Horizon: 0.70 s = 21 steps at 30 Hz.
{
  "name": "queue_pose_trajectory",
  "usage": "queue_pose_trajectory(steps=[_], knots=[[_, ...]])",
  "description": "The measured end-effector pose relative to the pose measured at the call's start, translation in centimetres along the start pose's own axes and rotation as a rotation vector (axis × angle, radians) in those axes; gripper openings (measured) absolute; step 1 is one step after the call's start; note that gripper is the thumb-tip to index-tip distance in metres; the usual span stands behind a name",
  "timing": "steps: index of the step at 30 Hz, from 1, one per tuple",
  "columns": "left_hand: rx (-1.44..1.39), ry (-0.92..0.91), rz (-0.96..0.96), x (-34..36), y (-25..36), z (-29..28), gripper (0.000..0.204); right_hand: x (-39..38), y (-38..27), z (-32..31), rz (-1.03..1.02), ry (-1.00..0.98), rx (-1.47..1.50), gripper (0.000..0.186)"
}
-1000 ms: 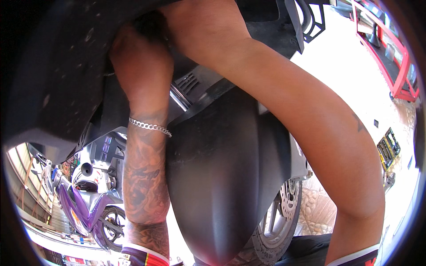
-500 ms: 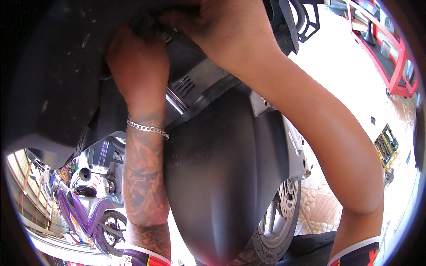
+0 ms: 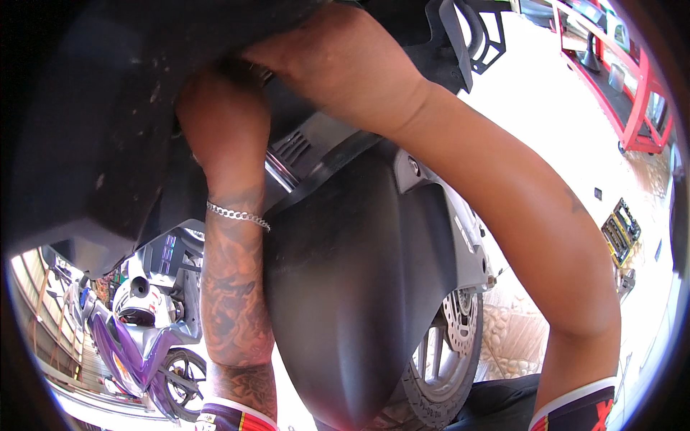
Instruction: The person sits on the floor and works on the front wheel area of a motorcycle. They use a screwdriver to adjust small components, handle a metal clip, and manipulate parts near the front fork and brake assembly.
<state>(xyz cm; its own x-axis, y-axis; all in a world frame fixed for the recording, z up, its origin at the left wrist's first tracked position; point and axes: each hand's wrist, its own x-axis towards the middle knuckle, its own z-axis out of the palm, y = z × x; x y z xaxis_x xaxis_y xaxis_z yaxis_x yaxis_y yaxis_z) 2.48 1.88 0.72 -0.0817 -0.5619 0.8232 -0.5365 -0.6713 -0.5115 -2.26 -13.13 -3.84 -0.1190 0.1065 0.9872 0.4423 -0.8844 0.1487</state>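
Both hands reach up into a dark recess of a scooter's black body panel, above the front wheel. My left hand is in the opening, its back toward me and its fingers lost in shadow. Close beside it, my right hand comes in from the right, bent inward, with its fingers also hidden. What either one touches does not show. Just below them lie a chrome fork tube and a slotted dark plastic piece. Under these spreads the black front fender.
The front wheel with its brake disc stands beside the fender. A purple scooter is parked at the left. To the right are a red wheeled rack and an open tool case on the floor.
My right hand has moved left and deeper behind the panel, so its fingers are more hidden. My left hand stays nearly in place. The view has shifted slightly.
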Motion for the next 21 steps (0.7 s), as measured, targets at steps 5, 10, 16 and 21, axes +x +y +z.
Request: queue_pose_trajectory(steps=[5, 10, 16, 21], knots=[[0.028, -0.192, -0.245, -0.1, 1.1, -0.7, 0.014, 0.1, 0.4, 0.3, -0.151, 0.121, -0.281, 0.019], [-0.094, -0.226, -0.304, -0.3, 1.6, -1.1, 0.014, 0.1, 0.0, 1.0, -0.109, 0.136, -0.095, 0.020], [0.005, -0.206, -0.146, -0.4, 1.3, -0.9, 0.015, 0.4, 0.0, 1.2, -0.173, 0.166, -0.198, 0.017], [0.073, -0.074, -0.006, -0.3, 1.2, -0.8, 0.014, 0.6, -0.1, 0.8, -0.130, 0.138, -0.231, 0.009]])
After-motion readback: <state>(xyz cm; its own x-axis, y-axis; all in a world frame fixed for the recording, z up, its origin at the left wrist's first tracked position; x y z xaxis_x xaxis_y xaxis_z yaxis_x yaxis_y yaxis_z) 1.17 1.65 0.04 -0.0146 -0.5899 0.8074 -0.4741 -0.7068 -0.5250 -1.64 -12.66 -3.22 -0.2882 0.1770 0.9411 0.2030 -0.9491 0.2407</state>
